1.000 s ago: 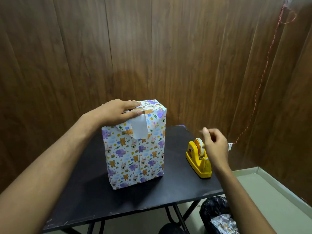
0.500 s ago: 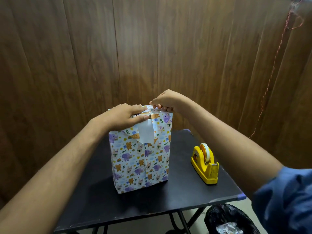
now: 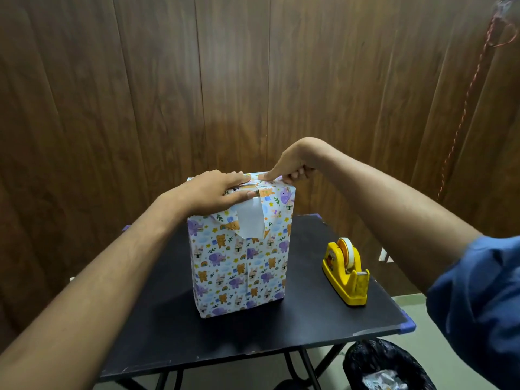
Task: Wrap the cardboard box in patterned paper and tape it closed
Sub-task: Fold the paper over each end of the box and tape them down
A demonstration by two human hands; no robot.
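Two bare forearms reach in over the near edge of the black table (image 3: pixel 281 333); the yellow tape dispenser (image 3: pixel 347 273) sits to the right, apart from the box. Box (image 3: pixel 242 266) stands upright mid-table, covered in patterned paper (image 3: pixel 225 277), with a white flap (image 3: pixel 250 222) folded down its front top. Left hand (image 3: pixel 209 194) lies flat, fingers straight, on the top fold; right hand (image 3: pixel 289 164) presses one extended fingertip onto the top's far edge, other fingers curled.
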